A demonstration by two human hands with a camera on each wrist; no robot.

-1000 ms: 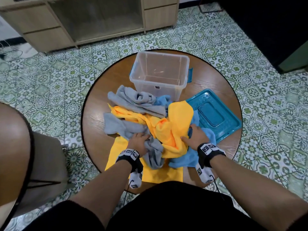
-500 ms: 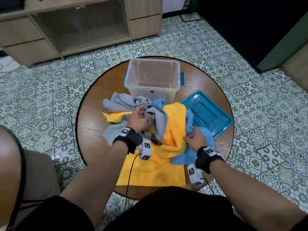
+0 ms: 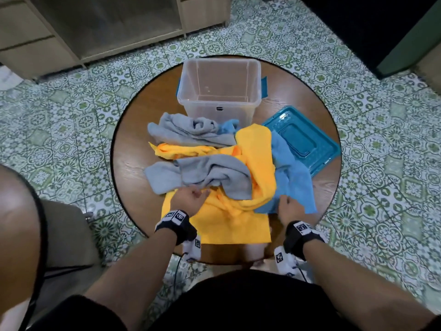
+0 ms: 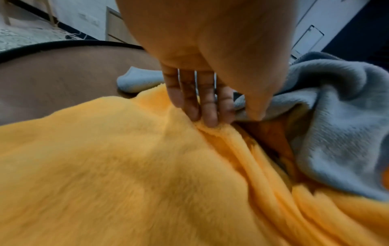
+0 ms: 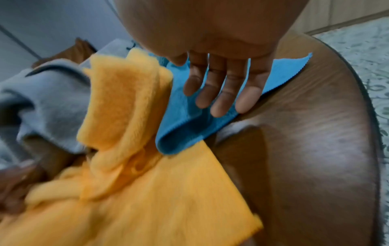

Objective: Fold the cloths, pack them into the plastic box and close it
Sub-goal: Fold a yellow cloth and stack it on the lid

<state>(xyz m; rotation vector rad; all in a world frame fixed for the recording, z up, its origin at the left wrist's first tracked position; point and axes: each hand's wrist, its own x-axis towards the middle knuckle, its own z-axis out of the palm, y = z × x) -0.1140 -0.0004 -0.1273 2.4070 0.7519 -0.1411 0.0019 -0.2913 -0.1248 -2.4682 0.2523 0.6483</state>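
Note:
A heap of cloths lies on the round wooden table (image 3: 130, 151). One yellow cloth (image 3: 226, 226) lies flat at the near edge, and a second yellow cloth (image 3: 259, 158) is crumpled over it. A grey cloth (image 3: 210, 174) is draped across the middle, another grey cloth (image 3: 188, 130) lies farther back, and a blue cloth (image 3: 294, 180) is on the right. The clear plastic box (image 3: 219, 91) stands empty behind them, its blue lid (image 3: 304, 139) flat to the right. My left hand (image 3: 191, 198) (image 4: 229, 118) touches a yellow fold beside the grey cloth's edge. My right hand (image 3: 287, 207) (image 5: 221, 99) rests with straight fingers on the blue cloth.
A wooden cabinet (image 3: 107, 27) stands on the patterned tile floor beyond the table. A grey seat (image 3: 66, 235) is at the left, and dark furniture (image 3: 381, 32) is at the back right. Bare table wood (image 5: 294, 133) shows to the right of my right hand.
My left hand lifted the grey cloth, laid it across the middle of the heap and came back to the near side. My right hand slid back to the blue cloth's near edge.

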